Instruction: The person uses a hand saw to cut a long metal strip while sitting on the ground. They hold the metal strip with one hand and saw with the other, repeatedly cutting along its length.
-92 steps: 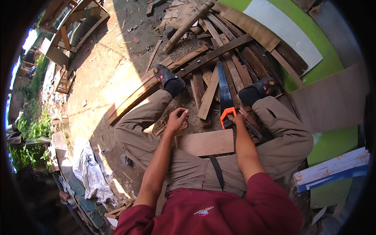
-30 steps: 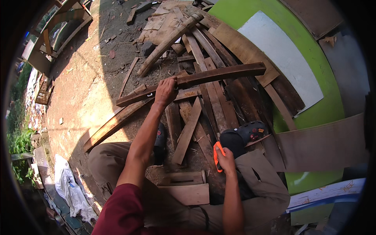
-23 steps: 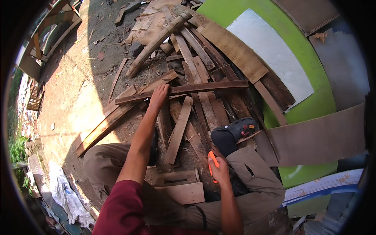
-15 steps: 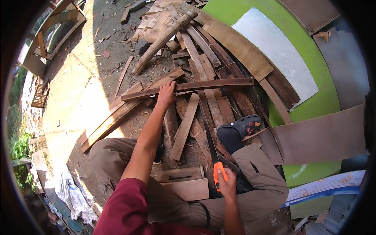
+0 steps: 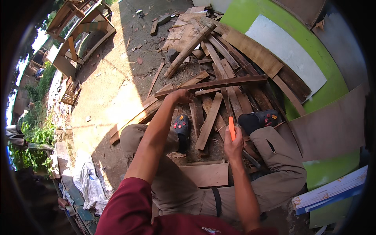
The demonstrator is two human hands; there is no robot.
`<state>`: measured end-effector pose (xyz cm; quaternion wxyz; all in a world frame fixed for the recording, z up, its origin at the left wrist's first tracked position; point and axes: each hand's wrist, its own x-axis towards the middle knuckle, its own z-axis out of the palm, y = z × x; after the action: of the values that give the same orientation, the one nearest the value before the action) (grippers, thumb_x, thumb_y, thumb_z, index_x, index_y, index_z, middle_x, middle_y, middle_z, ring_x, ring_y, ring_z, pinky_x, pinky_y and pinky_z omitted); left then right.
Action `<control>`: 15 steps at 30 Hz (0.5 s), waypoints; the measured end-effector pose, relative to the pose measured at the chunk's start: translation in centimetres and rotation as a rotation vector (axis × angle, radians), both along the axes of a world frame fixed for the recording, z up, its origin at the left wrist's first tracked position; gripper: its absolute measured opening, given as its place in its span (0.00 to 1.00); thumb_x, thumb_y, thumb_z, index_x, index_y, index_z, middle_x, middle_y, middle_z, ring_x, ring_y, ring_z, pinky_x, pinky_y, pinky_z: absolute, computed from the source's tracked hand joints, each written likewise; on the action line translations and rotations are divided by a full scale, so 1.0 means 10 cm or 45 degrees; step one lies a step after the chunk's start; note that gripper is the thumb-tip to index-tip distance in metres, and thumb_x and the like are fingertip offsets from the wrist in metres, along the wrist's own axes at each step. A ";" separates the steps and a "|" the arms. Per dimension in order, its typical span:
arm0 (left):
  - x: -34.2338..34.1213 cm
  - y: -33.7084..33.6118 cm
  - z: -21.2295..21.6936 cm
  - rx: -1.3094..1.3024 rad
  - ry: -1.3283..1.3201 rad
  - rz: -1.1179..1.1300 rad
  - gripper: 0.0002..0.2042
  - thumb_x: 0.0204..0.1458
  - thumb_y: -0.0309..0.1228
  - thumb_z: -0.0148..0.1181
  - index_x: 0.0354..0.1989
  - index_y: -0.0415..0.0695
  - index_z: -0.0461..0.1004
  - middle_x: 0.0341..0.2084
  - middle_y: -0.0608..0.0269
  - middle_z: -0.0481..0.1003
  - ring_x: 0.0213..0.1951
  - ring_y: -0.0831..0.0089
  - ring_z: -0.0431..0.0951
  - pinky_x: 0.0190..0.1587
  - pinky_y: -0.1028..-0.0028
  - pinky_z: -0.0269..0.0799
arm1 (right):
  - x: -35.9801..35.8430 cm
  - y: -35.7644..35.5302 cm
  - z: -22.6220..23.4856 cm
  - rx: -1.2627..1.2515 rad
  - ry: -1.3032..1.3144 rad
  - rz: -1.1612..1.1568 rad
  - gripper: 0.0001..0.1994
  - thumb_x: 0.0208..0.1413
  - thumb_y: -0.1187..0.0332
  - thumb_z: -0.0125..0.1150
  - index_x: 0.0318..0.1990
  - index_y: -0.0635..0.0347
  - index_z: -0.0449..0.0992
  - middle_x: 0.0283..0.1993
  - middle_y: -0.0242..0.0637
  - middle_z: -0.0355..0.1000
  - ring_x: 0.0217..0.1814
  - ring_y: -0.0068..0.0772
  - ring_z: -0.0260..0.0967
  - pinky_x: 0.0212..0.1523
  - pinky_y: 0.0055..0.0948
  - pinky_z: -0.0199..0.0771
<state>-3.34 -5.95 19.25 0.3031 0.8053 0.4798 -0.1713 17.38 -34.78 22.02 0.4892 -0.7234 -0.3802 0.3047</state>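
Observation:
A long dark brown wooden beam (image 5: 235,81) lies crosswise over a heap of loose planks. My left hand (image 5: 182,96) is at the beam's near edge, toward its left end, bent at the wrist with fingers curled against the wood; the fingertips are partly hidden. My right hand (image 5: 234,145) is closed around the orange handle of a handsaw (image 5: 232,129). The saw's thin blade points away from me, and its far part meets the beam right of the middle. A shorter pale plank (image 5: 210,122) lies between my feet, below the beam.
A thick round-edged timber (image 5: 190,51) leans on the pile beyond. Green and white sheets (image 5: 288,55) stand at the right. My shoes (image 5: 181,125) flank the planks. A small wooden board (image 5: 205,175) is before my lap. Wooden furniture (image 5: 84,35) stands far left.
My left hand has turned and slid to the beam's near side. The saw has moved forward, its blade now reaching the beam. The whole view has shifted, showing more on the left.

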 end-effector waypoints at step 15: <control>-0.64 -0.01 1.06 0.209 0.020 0.020 0.28 0.56 0.54 0.64 0.54 0.41 0.77 0.51 0.48 0.80 0.53 0.57 0.80 0.54 0.62 0.75 | -0.05 -0.11 -0.65 0.022 -0.295 0.086 0.17 0.64 0.59 0.54 0.49 0.65 0.67 0.41 0.63 0.75 0.45 0.68 0.74 0.42 0.56 0.73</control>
<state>-9.73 -6.01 29.81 0.2337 0.8223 0.5009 -0.1354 16.92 -35.88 15.52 0.4375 -0.7363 -0.4611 0.2321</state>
